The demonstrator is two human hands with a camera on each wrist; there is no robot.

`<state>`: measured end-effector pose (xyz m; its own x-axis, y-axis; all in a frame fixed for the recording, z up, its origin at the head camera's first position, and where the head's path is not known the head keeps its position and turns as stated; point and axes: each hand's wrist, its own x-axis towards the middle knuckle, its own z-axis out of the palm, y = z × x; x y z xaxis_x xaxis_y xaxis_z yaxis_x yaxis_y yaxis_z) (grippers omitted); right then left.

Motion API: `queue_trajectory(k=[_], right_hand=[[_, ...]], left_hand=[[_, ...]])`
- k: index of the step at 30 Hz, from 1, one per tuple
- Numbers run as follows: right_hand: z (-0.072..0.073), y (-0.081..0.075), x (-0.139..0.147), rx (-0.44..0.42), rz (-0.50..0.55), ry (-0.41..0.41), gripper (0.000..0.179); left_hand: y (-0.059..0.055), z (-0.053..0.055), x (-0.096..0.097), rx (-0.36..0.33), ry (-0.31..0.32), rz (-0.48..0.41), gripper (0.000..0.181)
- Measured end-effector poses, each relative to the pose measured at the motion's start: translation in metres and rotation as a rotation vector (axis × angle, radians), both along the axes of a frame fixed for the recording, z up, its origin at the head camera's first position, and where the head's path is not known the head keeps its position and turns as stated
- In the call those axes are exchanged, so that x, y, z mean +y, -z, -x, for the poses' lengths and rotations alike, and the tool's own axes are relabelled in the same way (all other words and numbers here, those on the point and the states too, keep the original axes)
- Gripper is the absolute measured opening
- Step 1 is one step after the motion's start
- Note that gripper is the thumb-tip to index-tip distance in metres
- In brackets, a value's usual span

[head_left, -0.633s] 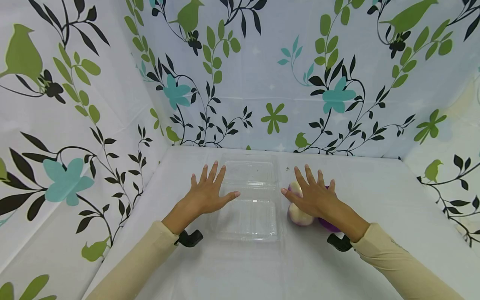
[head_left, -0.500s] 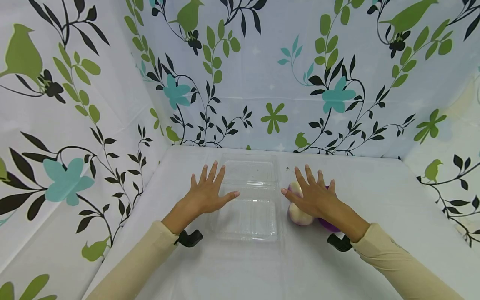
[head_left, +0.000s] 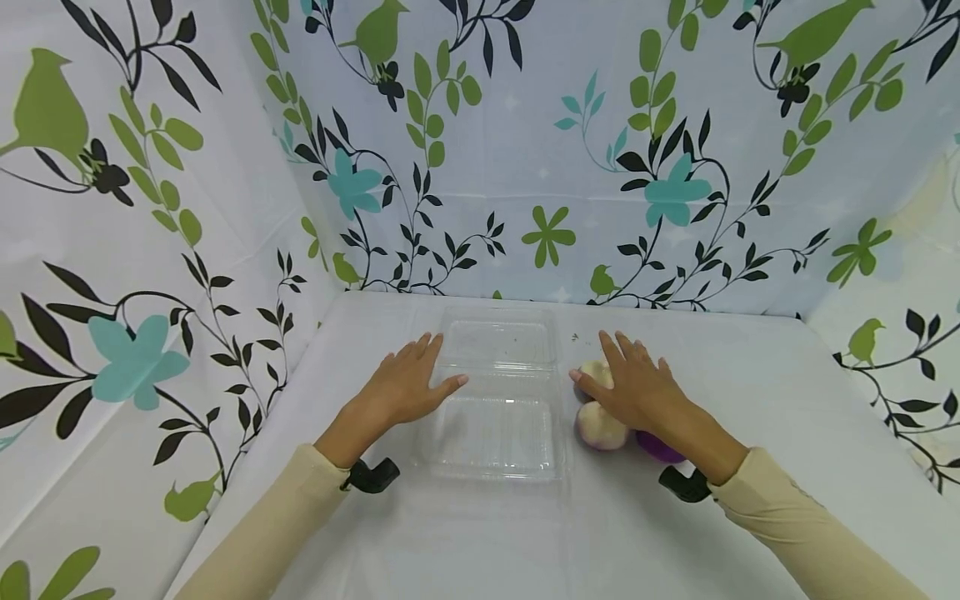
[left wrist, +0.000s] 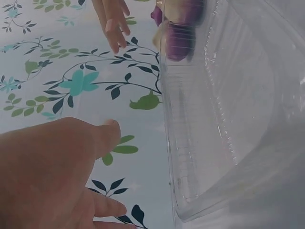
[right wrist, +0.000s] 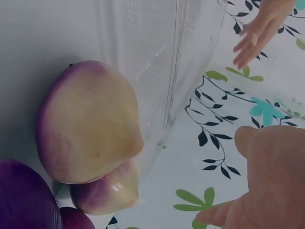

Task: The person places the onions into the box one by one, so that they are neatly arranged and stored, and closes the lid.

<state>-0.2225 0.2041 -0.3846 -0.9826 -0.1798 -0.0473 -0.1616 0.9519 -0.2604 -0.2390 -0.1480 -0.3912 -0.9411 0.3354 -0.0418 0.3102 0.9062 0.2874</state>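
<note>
A clear plastic clamshell container (head_left: 497, 440) lies unfolded on the white-covered table (head_left: 480, 550), one half beyond the other; which half serves as the lid I cannot tell. The left hand (head_left: 401, 390) hangs by its left edge, grip slack, fingers reaching forward, thumb out toward the plastic, holding nothing. On the other side the right hand (head_left: 637, 390) is held over a cluster of vegetables, its thumb standing off from the fingers and nothing pinched in the grip; the right wrist view shows it apart from them.

Just right of the container sit a near cream vegetable (head_left: 602, 427), a farther cream vegetable (head_left: 597, 371) partly under the right thumb, and a deep purple vegetable (head_left: 660, 447) mostly hidden by the wrist. Close up, a smaller plum-coloured vegetable (right wrist: 76, 219) enters the bottom of the right wrist view. They look like turnips, though round eggplants would be a fair guess too.

The likeliest trouble is rolling: the pieces are rounded and crowded together, so a fingertip landing off-centre on one could push its neighbours away or into the plastic wall. Smooth skin might also slip from a shallow hold. The container appears thin and light, so a brush from either hand could slide or tip it, and its glare-streaked, see-through rim would be easy to misjudge.
</note>
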Motion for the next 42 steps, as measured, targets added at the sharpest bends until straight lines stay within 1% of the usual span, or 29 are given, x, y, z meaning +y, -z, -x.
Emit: queue_trajectory(k=[3,7,10,13,16,20,24,27,32,35,40,42], right_hand=[[-0.001,-0.002,0.005,0.021,0.028,-0.011,0.096],[-0.004,-0.004,0.012,0.019,0.067,-0.005,0.095],[-0.006,-0.005,0.018,0.024,0.089,-0.001,0.094],[-0.008,-0.006,0.024,0.034,0.103,0.0,0.091],[-0.01,-0.007,0.031,0.035,0.126,0.006,0.088],[-0.014,-0.007,0.04,0.039,0.161,0.011,0.083],[-0.02,-0.003,0.05,0.026,0.179,0.017,0.082],[-0.025,-0.002,0.059,0.018,0.185,0.016,0.082],[-0.034,0.002,0.075,0.031,0.224,0.021,0.078],[-0.04,0.008,0.084,0.04,0.242,0.034,0.074],[-0.048,0.018,0.096,0.036,0.263,0.065,0.071],[-0.051,0.024,0.1,0.051,0.283,0.074,0.071]], left_hand=[[-0.002,-0.001,-0.004,0.004,-0.005,-0.016,0.087],[-0.002,-0.002,-0.01,0.001,-0.035,-0.041,0.081],[0.0,-0.003,-0.016,0.013,-0.044,-0.036,0.074],[0.004,-0.003,-0.022,0.02,-0.048,-0.038,0.064],[0.008,-0.004,-0.026,0.001,-0.053,-0.05,0.055],[0.012,-0.006,-0.03,-0.042,-0.061,-0.063,0.053],[0.016,-0.008,-0.034,-0.073,-0.069,-0.062,0.05],[0.02,-0.009,-0.035,-0.093,-0.072,-0.058,0.043],[0.023,-0.011,-0.037,-0.121,-0.065,-0.1,0.034],[0.024,-0.011,-0.037,-0.13,-0.051,-0.122,0.032],[0.026,-0.012,-0.036,-0.133,-0.044,-0.121,0.029],[0.026,-0.012,-0.036,-0.129,-0.043,-0.12,0.028]])
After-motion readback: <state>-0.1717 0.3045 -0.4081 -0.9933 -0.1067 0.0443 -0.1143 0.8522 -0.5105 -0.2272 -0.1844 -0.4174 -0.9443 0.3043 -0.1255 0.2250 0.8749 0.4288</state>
